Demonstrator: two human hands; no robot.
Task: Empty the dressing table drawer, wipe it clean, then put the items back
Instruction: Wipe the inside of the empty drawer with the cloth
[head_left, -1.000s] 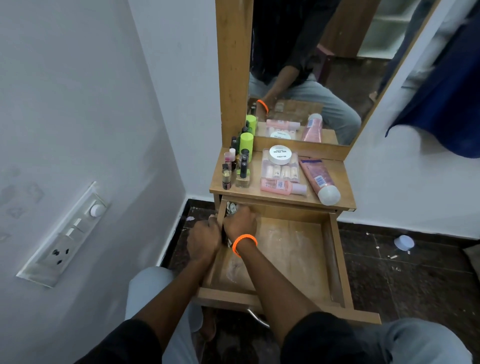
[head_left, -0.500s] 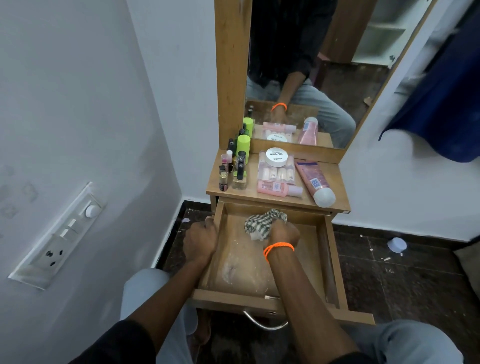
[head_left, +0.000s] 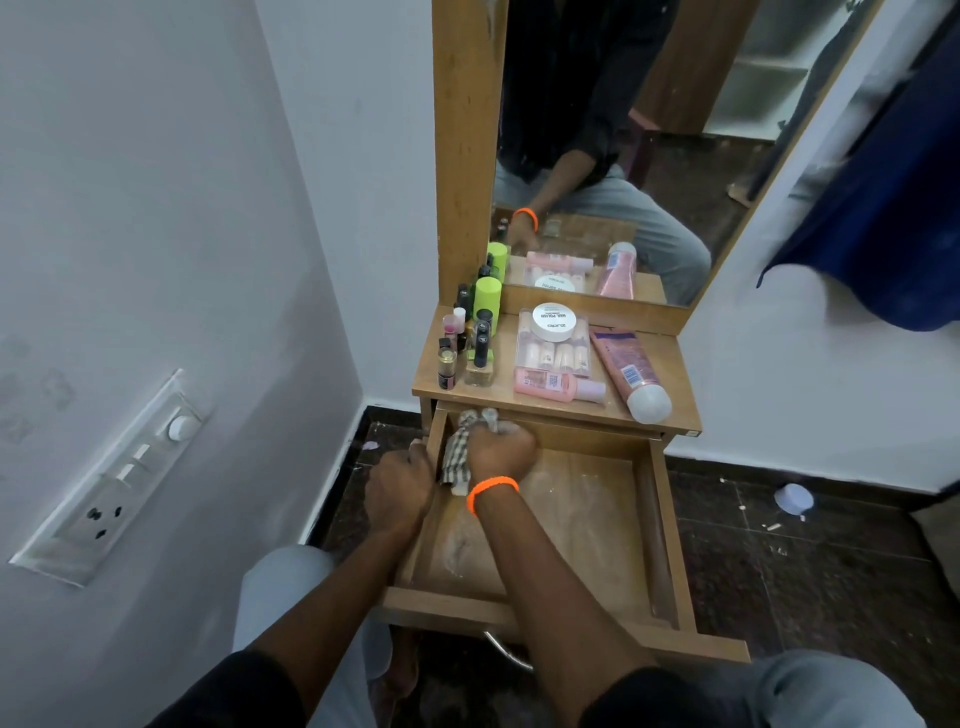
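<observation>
Head view: right hand (head_left: 501, 449) fingers are curled tight around a checked cloth (head_left: 460, 452), pressed into the far left corner of the open drawer (head_left: 660, 525). Just left of them, the left hand (head_left: 400, 483) grips the drawer's left wall. Beyond the knuckles, bottles (head_left: 470, 343) and tubes (head_left: 631, 376) sit on the tabletop (head_left: 670, 374).

Black sleeves (head_left: 670, 696), grey trousers (head_left: 291, 597), and an orange wristband (head_left: 492, 488) on the right wrist.

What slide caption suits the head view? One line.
Right hand wipes the open drawer's back-left corner with a checked cloth.
</observation>
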